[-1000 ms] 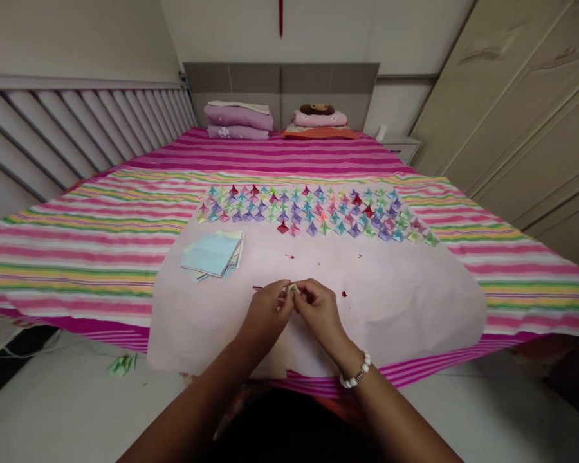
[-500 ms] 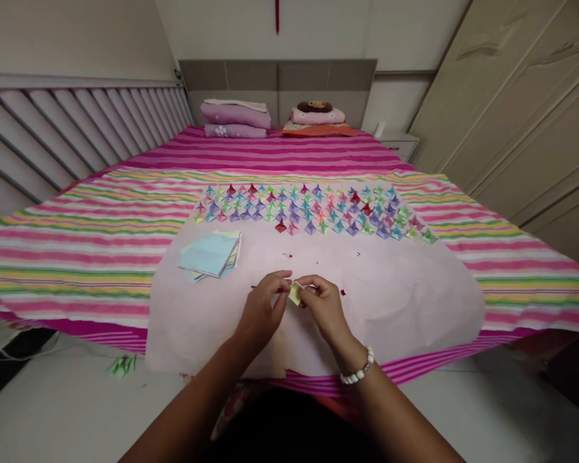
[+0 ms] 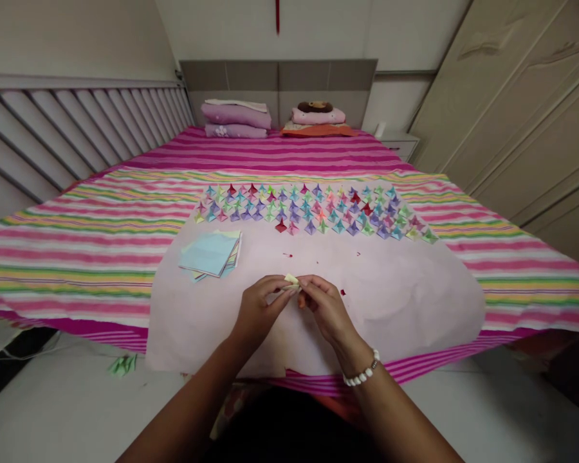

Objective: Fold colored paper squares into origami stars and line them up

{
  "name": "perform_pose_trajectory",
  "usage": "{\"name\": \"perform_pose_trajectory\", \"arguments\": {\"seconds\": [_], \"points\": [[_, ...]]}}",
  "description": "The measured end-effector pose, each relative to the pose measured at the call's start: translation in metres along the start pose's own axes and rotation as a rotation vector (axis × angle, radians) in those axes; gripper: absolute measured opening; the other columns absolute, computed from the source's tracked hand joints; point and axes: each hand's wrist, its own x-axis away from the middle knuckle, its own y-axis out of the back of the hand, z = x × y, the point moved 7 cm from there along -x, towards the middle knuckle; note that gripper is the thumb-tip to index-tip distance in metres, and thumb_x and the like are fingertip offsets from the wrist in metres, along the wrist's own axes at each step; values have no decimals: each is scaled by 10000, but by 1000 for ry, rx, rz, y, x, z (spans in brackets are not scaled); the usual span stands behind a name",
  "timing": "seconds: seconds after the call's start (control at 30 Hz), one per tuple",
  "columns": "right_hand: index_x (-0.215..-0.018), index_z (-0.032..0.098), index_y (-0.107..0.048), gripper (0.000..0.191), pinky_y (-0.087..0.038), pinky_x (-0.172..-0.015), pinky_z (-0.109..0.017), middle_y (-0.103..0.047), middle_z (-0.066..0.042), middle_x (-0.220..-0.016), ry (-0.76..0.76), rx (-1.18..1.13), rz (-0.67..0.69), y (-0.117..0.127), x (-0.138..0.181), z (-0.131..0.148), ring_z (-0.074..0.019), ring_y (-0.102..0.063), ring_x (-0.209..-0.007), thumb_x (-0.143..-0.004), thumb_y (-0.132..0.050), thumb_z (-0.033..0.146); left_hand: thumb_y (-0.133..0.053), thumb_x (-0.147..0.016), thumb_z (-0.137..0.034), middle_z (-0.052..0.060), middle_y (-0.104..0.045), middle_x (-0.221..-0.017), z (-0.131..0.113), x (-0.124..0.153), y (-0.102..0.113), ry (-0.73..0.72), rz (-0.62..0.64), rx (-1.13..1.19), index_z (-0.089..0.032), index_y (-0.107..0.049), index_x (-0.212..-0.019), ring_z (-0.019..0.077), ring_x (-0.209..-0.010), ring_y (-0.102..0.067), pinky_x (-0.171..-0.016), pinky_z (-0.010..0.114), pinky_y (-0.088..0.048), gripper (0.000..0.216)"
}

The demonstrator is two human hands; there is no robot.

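Note:
My left hand (image 3: 259,306) and my right hand (image 3: 324,305) meet over a pale pink paper sheet (image 3: 405,296) spread on the bed. Both pinch a small folded piece of pale yellow paper (image 3: 292,281) between their fingertips. A white bead bracelet (image 3: 363,375) sits on my right wrist. Beyond my hands, several small folded paper shapes (image 3: 313,209) in many colours lie in rows. A stack of pastel paper squares (image 3: 211,254) lies to the left of my hands.
The bed has a pink, yellow and green striped cover (image 3: 77,244). Folded bedding and pillows (image 3: 236,119) rest by the headboard. A slatted rail (image 3: 67,135) runs along the left, cupboards (image 3: 521,109) stand on the right. A green paper scrap (image 3: 121,365) lies on the floor.
The yellow paper showed as a wider flap between my fingers half a second ago; now it is pinched narrower and held slightly higher. My hands stay in the same place.

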Motion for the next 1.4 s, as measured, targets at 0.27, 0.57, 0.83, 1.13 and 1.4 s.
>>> {"name": "perform_pose_trajectory", "arguments": {"seconds": [0.27, 0.57, 0.83, 1.13, 1.4], "points": [[-761, 182, -665, 247, -349, -476, -230, -562, 54, -513, -5, 66, 67, -6, 3, -2, -91, -464, -450, -613, -801, 324, -682, -754, -303, 13, -687, -772, 15, 0, 3, 269, -46, 222, -168, -651, -815, 142, -712, -626, -675, 256, -485, 152], [-644, 180, -625, 275, -336, -436, -218, -565, 46, -494, 13, 144, 47, -5, 3, -2, -77, -427, -415, -627, -790, 399, -716, -696, -337, 6, -676, -730, 17, 0, -9, 390, 25, 441, -148, -645, -1006, 160, -720, -639, -723, 293, -498, 370], [-645, 174, -651, 269, -324, -460, -224, -538, 45, -496, 20, 258, 144, -15, 7, 1, -84, -430, -437, -697, -737, 424, -623, -771, -385, -39, -539, -544, 10, 0, -5, 387, 28, 331, -180, -602, -575, 115, -582, -495, -598, 237, -409, 284], [-643, 181, -601, 325, -300, -478, -228, -461, 55, -459, 91, 400, 227, -23, 10, -6, -92, -376, -445, -833, -586, 444, -590, -776, -505, -41, -484, -507, 33, 6, -12, 480, -1, 446, -189, -544, -591, 116, -521, -454, -548, 243, -366, 369], [-636, 178, -588, 301, -307, -465, -225, -495, 52, -504, 25, 337, 229, -21, 9, -8, -83, -400, -434, -769, -651, 441, -592, -795, -420, -52, -412, -509, 24, 2, -4, 412, -38, 327, -178, -528, -551, 105, -530, -391, -538, 236, -329, 349]]}}
